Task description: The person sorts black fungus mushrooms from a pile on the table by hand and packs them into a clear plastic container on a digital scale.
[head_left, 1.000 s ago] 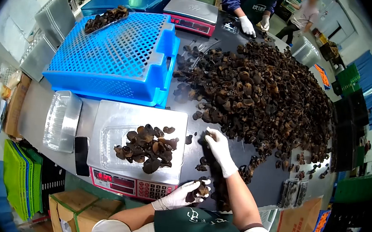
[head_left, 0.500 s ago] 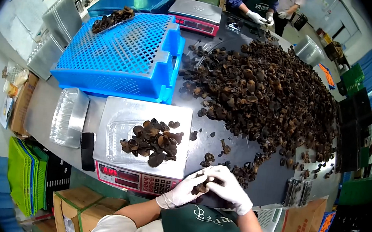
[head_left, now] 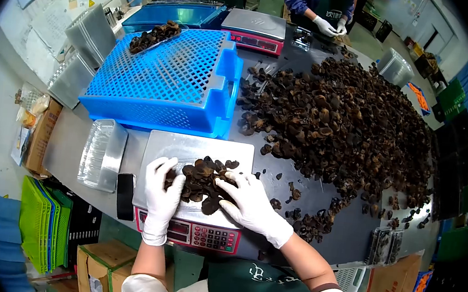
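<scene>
Flanking mushrooms point(head_left: 204, 178) on the scale point(head_left: 206, 145) with left hand point(head_left: 161, 198) and right hand point(head_left: 255, 207), both with open, curved fingers point(head_left: 239, 178). Wearing an apron point(head_left: 231, 289) with unreadable white lettering point(head_left: 267, 273).

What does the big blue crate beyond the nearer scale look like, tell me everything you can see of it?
The blue crate looks like molded plastic, apparently upside down, its latticed face up, with finer perforations in the near side and a notched right edge. A wider blue rim shows below; I can't tell whether that is a second crate. It sits on the metal table, left of the dark fungus pile. A clear tray of fungus pieces rests at its far left. It looks intact.
</scene>
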`<state>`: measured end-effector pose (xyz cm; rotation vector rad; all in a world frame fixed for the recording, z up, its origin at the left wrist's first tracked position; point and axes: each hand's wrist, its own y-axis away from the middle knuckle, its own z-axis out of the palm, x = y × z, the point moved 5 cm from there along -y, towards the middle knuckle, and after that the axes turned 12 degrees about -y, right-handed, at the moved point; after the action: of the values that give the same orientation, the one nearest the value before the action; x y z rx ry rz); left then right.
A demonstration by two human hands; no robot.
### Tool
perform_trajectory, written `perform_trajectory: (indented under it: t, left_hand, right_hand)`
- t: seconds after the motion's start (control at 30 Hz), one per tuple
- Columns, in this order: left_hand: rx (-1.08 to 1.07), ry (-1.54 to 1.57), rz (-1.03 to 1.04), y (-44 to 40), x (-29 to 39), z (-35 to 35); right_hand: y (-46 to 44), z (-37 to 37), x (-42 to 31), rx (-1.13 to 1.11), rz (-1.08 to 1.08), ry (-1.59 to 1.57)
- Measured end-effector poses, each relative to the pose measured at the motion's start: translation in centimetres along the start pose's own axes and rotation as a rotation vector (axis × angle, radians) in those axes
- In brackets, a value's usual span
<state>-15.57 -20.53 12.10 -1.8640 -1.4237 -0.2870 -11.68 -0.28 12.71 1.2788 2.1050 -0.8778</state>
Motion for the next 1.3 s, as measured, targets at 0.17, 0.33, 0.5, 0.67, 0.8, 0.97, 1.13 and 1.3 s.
perform_trajectory:
  t: [0.17, 0.33, 0.5, 0.67, 0.8, 0.97, 1.13, 1.3]
  left_hand:
    - [-0.242, -0.252, 0.09, 0.6, -1.6, 2.0]
    - [-0.083, 0.197, -0.038, 0.1, -3.2, -0.8]
    - [-0.03, 0.139, -0.07, -0.1, -4.7, -3.7]
    - [-0.05, -0.024, 0.002, -0.2, -2.1, -4.6]
    - [-0.203, -0.225, 0.382, -0.8, 2.9, -3.0]
    - [-0.484, -0.528, 0.384, -0.6, 4.5, 1.8]
    - [-0.441, -0.371, 0.308, -1.0, 1.4, 4.1]
    - [-0.46, -0.338, 0.297, -1.3, 1.0, 4.2]
  right_hand:
    - [0.7, -1.8, 0.8, 0.164, 0.028, -0.161]
    - [8.6, -8.5, 3.2, 0.453, 0.62, -0.702]
    - [24.1, -12.9, 7.9, 0.329, 1.041, -0.603]
    - [39.8, -14.6, 10.6, 0.026, 1.422, 0.244]
    - [39.6, -13.5, 9.8, 0.225, 1.398, 0.184]
    - [34.7, -10.7, 9.6, 0.357, 1.161, -0.05]
    - [31.3, -10.7, 8.1, 0.307, 0.96, 0.135]
    - [28.5, -9.1, 7.7, 0.318, 0.836, 0.24]
